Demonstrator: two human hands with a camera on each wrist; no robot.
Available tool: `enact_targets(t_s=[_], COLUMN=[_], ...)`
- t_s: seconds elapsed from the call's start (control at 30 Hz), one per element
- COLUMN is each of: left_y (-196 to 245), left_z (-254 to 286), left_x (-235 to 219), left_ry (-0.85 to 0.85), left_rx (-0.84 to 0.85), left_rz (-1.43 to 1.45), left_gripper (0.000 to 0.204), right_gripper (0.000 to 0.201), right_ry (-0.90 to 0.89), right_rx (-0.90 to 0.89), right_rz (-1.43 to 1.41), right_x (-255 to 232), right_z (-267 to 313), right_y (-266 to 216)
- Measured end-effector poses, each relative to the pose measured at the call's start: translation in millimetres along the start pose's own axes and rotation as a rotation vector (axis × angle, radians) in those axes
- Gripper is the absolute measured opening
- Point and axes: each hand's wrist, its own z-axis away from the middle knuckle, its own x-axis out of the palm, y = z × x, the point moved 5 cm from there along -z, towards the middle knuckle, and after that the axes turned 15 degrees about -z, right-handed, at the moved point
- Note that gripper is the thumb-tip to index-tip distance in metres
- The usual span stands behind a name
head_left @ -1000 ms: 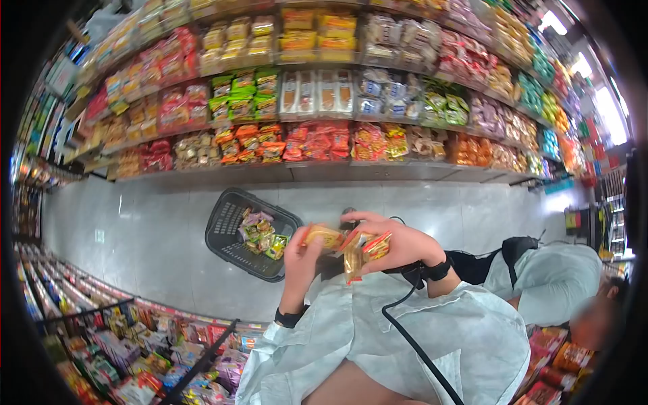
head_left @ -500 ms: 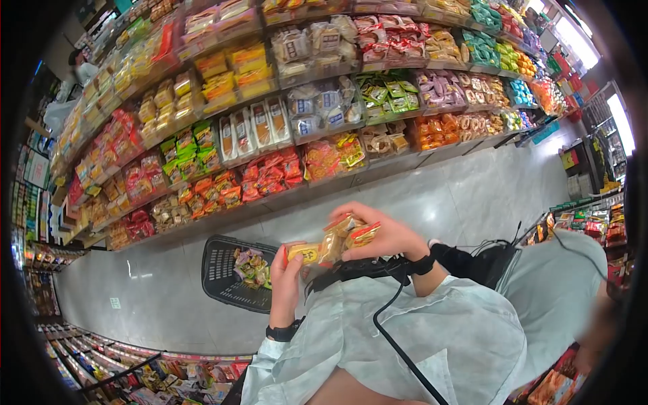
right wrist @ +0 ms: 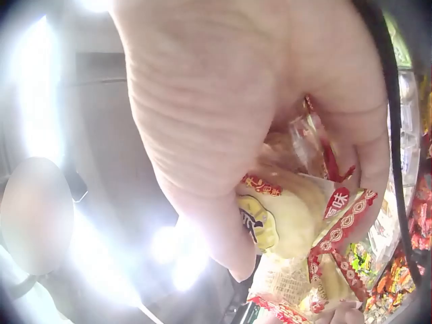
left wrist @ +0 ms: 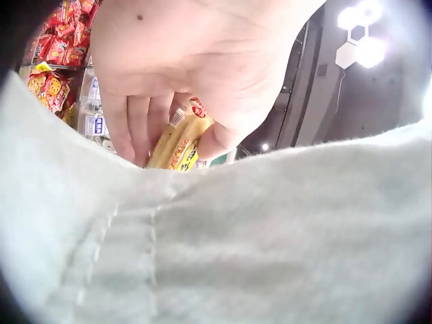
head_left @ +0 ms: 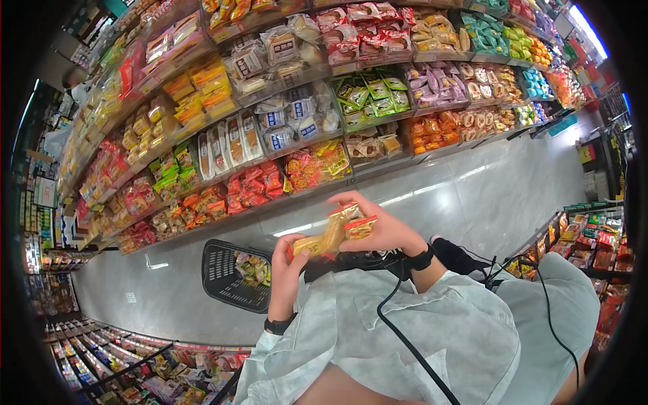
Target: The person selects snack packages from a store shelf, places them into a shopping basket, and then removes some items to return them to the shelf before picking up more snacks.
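Observation:
In the head view my left hand (head_left: 286,271) pinches a small yellow wrapped snack packet (head_left: 310,245) between thumb and fingers. The left wrist view shows the same packet (left wrist: 179,140), with yellow lettering, between the thumb and curled fingers. My right hand (head_left: 386,231) grips golden packets with red-edged wrappers (head_left: 360,228), close beside the left hand's packet, which they overlap in the head view. Seen from the right wrist, a clear wrapper (right wrist: 290,209) with red patterned edges and a pale snack inside lies under the thumb, and another packet (right wrist: 280,280) shows below it.
A dark shopping basket (head_left: 217,275) stands on the floor to the left, holding several small packets (head_left: 254,268). Shelves of bagged snacks (head_left: 374,94) curve across the front. Another rack (head_left: 182,378) is at lower left. A black cable (head_left: 412,344) runs down the light shirt.
The head view has turned right, so the shelves sit tilted and further left. Both hands have come closer together, and the packet that hung below the right hand is now raised beside the left hand's packet.

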Motion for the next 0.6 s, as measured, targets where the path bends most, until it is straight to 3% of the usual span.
enact_targets(t_s=[0.27, 0.37, 0.5, 0.6], left_y=[9, -1, 15, 26], left_z=[-56, -88, -138, -175], left_x=[35, 42, 59, 70], left_ry=[-0.138, -0.238, -0.385, -0.474], left_rx=[0.007, -0.028, -0.018, 0.0], left_rz=[-0.132, -0.068, -0.043, -0.041], left_gripper=[0.026, 0.03, 0.035, 0.039], right_gripper=[0.08, 0.08, 0.081, 0.08], right_ry=[0.188, 0.259, 0.367, 0.475], right_rx=[-0.006, -0.025, -0.022, -0.032], right_rz=[-0.062, -0.013, -0.065, 0.056], right_x=[-53, -74, -101, -122], right_z=[-6, -13, -27, -39], right_y=[-3, -11, -26, -42])
